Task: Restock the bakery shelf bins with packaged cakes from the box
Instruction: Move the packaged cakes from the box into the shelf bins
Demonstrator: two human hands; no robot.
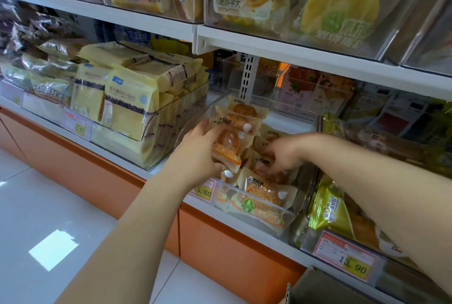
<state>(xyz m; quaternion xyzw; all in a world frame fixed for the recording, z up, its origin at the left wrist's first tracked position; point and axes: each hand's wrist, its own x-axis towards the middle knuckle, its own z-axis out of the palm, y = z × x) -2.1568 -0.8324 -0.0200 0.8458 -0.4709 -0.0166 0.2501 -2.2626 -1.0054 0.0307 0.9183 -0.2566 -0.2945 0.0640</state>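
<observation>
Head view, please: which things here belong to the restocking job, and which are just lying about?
Job: cake stack in left grip; right grip reaching into clear bin; cakes in it; cardboard box.
Lying about: yellow bread packs; green packs; price tag.

clear plastic bin (pixel 292 218) on white shelf (pixel 122 158) | wrapped round cakes (pixel 264 193) in it | yellow bread packs (pixel 127 107) left | green packets (pixel 327 208) right | brown cardboard box (pixel 318 289) below-right

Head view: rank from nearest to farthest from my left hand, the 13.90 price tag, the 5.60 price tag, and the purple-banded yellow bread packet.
1. 5.60 price tag, just below the left hand.
2. Yellow bread packet, farther off, up to its left.
3. 13.90 price tag, far off at lower right.
</observation>
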